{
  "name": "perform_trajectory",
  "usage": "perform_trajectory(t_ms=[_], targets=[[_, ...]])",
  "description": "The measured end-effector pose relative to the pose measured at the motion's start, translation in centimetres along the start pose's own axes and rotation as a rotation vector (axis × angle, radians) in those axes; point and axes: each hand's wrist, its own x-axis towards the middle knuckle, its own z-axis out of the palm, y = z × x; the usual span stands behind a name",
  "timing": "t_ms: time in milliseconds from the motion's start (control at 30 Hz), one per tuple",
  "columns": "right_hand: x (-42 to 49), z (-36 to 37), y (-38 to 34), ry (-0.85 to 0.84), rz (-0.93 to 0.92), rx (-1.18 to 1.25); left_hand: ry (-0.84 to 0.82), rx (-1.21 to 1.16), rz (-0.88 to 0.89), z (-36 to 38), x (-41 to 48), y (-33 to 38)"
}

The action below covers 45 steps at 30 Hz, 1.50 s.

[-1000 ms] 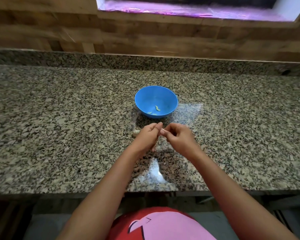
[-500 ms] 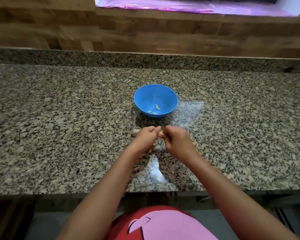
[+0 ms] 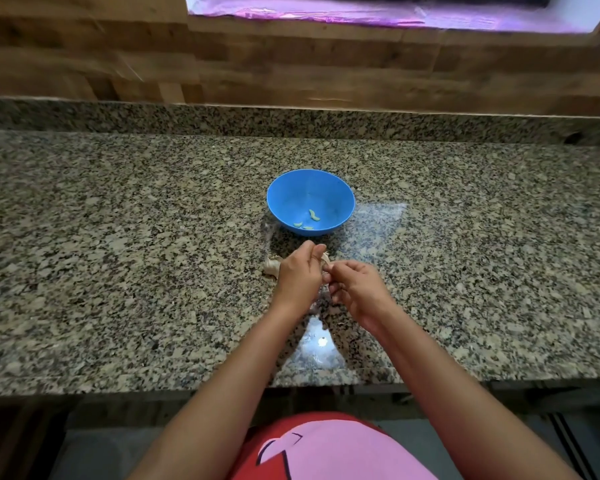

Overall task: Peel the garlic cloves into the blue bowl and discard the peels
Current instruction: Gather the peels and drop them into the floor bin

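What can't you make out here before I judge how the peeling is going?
- Clove: head view, mostly hidden between the left hand and right hand; how much skin is off is unclear.
- Garlic on the counter: partly behind the left hand; clove count unclear.
- Bits in the bowl: too small to tell cloves from peel.
- Peel spot: none in view.
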Motion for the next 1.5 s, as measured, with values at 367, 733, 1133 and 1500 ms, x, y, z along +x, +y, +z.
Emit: perform_trajectory(t_ms=[367,733,1133,1500], targets=[[-0.2,0.1,0.8,0.185,-0.250,-0.502,0.090,0.146,0.179,0.3,-0.7,-1.1],[-0.2,-0.6,0.7,0.172,-0.207,-0.486,0.036,0.129,0.171,0.1,-0.2,-1.0],[-0.4,-1.0,1.2,0.200,-0.213,-0.641,-0.036,0.194,0.074,1.1,-0.8,-1.8],[0.8,-1.9,0.6,0.189,-0.181,-0.728,-0.299,-0.144,-0.199,0.0,-0.7,-2.4]])
